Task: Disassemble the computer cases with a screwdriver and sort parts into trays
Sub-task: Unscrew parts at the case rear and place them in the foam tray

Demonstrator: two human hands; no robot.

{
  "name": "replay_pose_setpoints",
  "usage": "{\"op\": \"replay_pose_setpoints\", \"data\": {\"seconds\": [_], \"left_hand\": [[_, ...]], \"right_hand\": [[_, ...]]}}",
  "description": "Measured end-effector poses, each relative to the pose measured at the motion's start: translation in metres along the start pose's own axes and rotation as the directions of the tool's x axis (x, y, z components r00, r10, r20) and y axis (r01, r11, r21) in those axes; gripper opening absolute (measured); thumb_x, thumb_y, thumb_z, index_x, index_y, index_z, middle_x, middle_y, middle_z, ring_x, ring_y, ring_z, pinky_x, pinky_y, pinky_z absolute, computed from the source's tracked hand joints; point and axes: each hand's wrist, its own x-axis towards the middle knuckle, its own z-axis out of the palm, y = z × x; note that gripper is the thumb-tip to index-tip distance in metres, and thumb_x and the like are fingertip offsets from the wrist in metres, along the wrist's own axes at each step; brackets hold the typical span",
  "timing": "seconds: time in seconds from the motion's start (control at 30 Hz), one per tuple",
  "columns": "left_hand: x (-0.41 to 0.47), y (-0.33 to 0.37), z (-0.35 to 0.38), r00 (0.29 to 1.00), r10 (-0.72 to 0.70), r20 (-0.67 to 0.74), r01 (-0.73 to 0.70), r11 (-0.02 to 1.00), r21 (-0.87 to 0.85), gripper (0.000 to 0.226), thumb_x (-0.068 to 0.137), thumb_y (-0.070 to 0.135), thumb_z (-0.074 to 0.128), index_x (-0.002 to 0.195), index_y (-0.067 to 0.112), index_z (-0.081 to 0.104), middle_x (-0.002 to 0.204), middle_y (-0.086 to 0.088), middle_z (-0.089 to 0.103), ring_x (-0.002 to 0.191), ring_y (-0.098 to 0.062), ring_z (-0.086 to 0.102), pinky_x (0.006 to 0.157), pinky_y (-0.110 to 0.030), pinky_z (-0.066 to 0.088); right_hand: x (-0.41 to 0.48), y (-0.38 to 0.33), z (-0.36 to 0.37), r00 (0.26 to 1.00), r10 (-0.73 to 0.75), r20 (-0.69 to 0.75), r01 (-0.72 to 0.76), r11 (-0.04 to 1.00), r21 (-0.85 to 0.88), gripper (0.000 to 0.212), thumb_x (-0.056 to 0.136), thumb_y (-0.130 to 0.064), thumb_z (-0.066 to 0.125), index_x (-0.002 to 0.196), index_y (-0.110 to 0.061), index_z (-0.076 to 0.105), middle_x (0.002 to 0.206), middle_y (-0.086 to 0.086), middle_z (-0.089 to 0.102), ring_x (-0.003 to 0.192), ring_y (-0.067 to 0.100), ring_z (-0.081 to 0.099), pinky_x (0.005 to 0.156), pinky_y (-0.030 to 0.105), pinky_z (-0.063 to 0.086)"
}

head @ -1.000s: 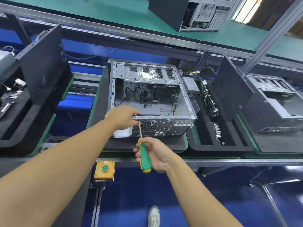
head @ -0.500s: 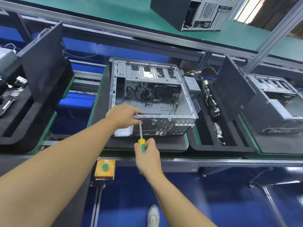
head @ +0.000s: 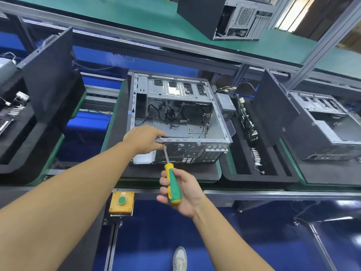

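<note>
Steadies the open computer case [head: 195,151] (on its side on the black foam pad [head: 175,174] on the desk [head: 273,193], rear panel toward the near edge) with fingers of the left hand [head: 144,140] curled over the top rear rail; wraps fingers of the right hand [head: 187,194] round the green-and-yellow screwdriver [head: 172,184], tip up under that rail beside the left hand. Probably best to keep the shaft square to the screw, too small to make out here, and press in before turning so the tip cannot slip. Keep the case pinned — then catch the freed screw for the tray [head: 259,179] just right.
</note>
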Motion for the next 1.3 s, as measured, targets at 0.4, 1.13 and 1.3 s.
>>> {"op": "replay_pose_setpoints", "data": {"seconds": [0.4, 1.13, 1.3], "left_hand": [[0.000, 0.000, 0.002, 1.000, -0.006, -0.006, 0.006, 1.000, 0.015, 0.053, 0.085, 0.065, 0.061, 0.133, 0.044, 0.057, 0.117, 0.008, 0.069, 0.107, -0.021, 0.063, 0.072, -0.032, 0.044], [0.001, 0.000, 0.002, 1.000, 0.006, -0.016, -0.006, 1.000, 0.025, 0.051, 0.086, 0.063, 0.062, 0.132, 0.043, 0.057, 0.117, 0.008, 0.069, 0.108, -0.020, 0.062, 0.073, -0.032, 0.042], [0.000, 0.000, 0.000, 1.000, 0.001, 0.002, -0.001, 0.999, 0.032, 0.048, 0.086, 0.063, 0.061, 0.131, 0.044, 0.056, 0.114, 0.009, 0.068, 0.106, -0.020, 0.061, 0.074, -0.033, 0.045]], "right_hand": [[0.011, 0.025, 0.010, 0.918, -0.260, -0.298, 0.163, 0.935, -0.314, 0.018, 0.090, -0.034, 0.058, 0.089, -0.016, 0.058, 0.068, 0.000, 0.046, 0.051, 0.014, 0.041, 0.045, 0.024, 0.036], [0.009, 0.012, 0.002, 0.994, -0.072, -0.082, 0.079, 0.994, 0.078, 0.027, 0.092, -0.026, 0.050, 0.106, -0.007, 0.062, 0.073, 0.005, 0.053, 0.051, 0.015, 0.042, 0.038, 0.022, 0.031], [0.005, 0.006, 0.006, 0.995, -0.072, -0.064, 0.073, 0.997, 0.021, 0.028, 0.095, -0.023, 0.046, 0.103, -0.003, 0.064, 0.075, 0.006, 0.057, 0.055, 0.017, 0.048, 0.044, 0.026, 0.041]]}}
